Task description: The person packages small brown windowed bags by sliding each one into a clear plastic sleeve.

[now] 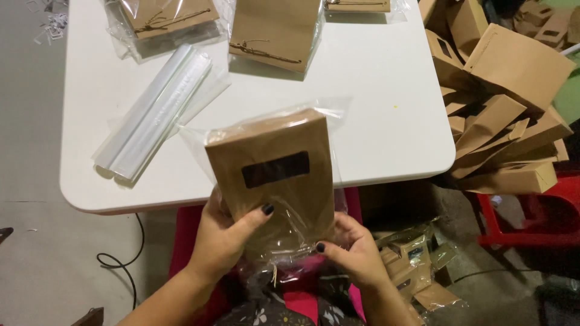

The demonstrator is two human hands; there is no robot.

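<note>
A brown paper bag (275,166) with a dark rectangular window sits inside a clear plastic sleeve (314,115), held upright over the near edge of the white table (374,108). My left hand (226,238) grips the bag's lower left, thumb on its front. My right hand (353,250) pinches the crumpled open end of the sleeve at the bag's lower right.
A stack of clear plastic sleeves (154,111) lies at the table's left. Wrapped brown bags (272,30) lie along the far edge. A heap of brown paper bags (504,102) is piled on the right, over a red stool (531,223). More wrapped bags (417,259) lie on the floor.
</note>
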